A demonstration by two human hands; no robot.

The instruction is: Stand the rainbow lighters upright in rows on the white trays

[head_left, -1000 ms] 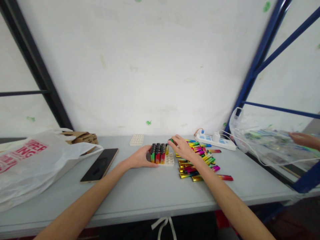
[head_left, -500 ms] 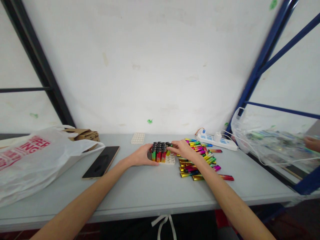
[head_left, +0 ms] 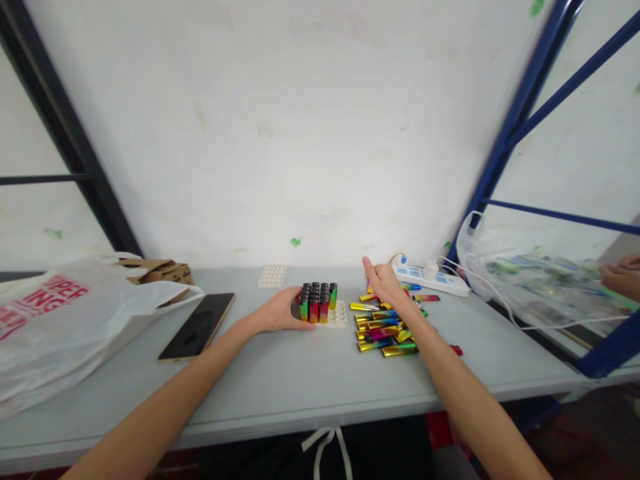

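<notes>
Several lighters with black tops [head_left: 314, 305] stand upright in rows in a white tray [head_left: 339, 315], whose right part shows bare round holes. My left hand [head_left: 283, 311] is wrapped round the left side of the lighters and tray, thumb at the front. To the right lies a loose pile of shiny coloured lighters [head_left: 383, 330]. My right hand [head_left: 384, 280] is over the back of that pile, thumb raised; its other fingers are hidden behind the hand, and what they hold, if anything, does not show.
A second white tray [head_left: 272, 276] lies near the wall. On the left are a phone [head_left: 197, 327], a white plastic bag [head_left: 95, 320] and brown cardboard [head_left: 167, 272]. A power strip [head_left: 435, 279] sits behind the pile. Another person's hand [head_left: 623, 275] shows at far right, near clear bags.
My right hand has moved from the tray to the right, over the pile. The lighter it was touching now stands in the tray's back row. My left hand keeps its hold.
</notes>
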